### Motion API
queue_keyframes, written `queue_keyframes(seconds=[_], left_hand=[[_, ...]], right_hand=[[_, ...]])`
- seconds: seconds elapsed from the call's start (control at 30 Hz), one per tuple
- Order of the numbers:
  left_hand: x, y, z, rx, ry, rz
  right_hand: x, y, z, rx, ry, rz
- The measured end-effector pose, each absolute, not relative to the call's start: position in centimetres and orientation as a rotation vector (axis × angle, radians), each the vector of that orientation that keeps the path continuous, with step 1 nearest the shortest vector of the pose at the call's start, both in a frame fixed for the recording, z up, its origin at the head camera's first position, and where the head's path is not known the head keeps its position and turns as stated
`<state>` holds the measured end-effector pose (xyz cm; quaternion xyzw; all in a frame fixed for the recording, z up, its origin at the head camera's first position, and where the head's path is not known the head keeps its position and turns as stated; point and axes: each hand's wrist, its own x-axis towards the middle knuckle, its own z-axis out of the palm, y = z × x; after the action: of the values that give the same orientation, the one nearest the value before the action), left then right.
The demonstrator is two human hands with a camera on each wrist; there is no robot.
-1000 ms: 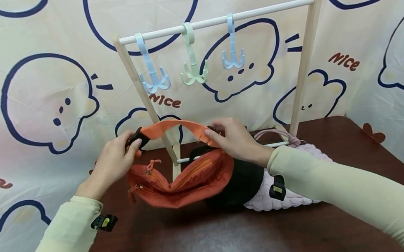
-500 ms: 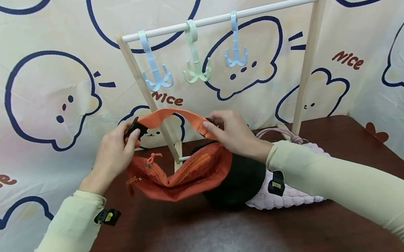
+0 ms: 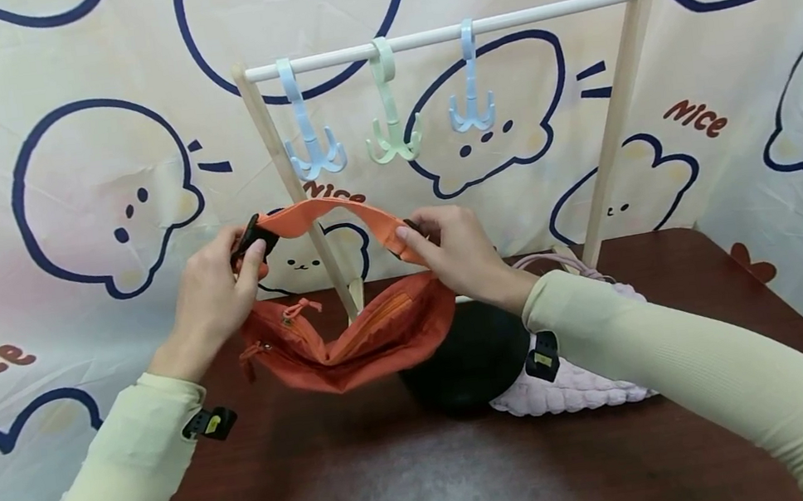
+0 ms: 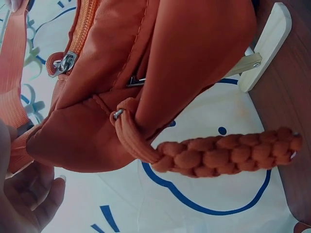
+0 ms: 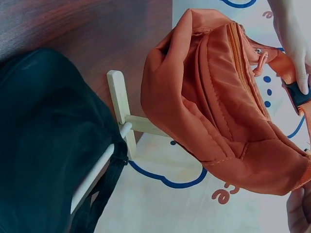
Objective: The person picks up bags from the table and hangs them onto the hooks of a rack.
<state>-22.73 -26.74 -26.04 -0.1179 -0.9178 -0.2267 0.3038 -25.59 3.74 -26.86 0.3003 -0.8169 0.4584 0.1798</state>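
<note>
An orange-red waist bag (image 3: 355,361) hangs in the air above the table, its zipped side sagging in the middle. My left hand (image 3: 207,295) pinches the left end of its orange strap (image 3: 324,207) by a black buckle (image 3: 255,239). At the strap's other end, my right hand (image 3: 465,251) grips the webbing between thumb and fingers. The strap arches upward between both hands. In the left wrist view a braided zipper pull (image 4: 218,155) dangles from the bag. The right wrist view shows the bag's zipper (image 5: 238,63) and side folds.
Behind stands a wooden rack with a white rail (image 3: 530,15); two blue hooks (image 3: 315,157) and a green hook (image 3: 395,147) hang from it. A black bag (image 3: 463,360) and a pale lilac quilted bag (image 3: 572,388) lie on the brown table (image 3: 415,483), right of centre.
Both hands have lifted the waist bag upward, raising the strap closer to the hooks. Their hold on the strap looks the same. The head view has shifted slightly.
</note>
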Motion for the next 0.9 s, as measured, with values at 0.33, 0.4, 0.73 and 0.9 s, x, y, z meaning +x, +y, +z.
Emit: queue_keyframes(seconds=[0.33,0.4,0.73,0.9], left_hand=[[-22.9,-26.8,-25.1,-0.327,-2.350,-0.581],[-22.8,-26.8,-24.9,-0.332,-2.331,-0.579],[-22.8,-26.7,-24.1,-0.328,-2.271,-0.562],[-22.9,-26.7,-23.7,-0.318,-2.269,-0.568]], right_hand=[[-25.8,3.5,-26.4,0.835,-2.268,1.289],[-25.8,3.3,-26.2,0.842,-2.252,1.289],[-25.7,3.1,-25.3,0.857,-2.181,1.281],[-25.8,2.9,-24.8,0.856,-2.181,1.267]])
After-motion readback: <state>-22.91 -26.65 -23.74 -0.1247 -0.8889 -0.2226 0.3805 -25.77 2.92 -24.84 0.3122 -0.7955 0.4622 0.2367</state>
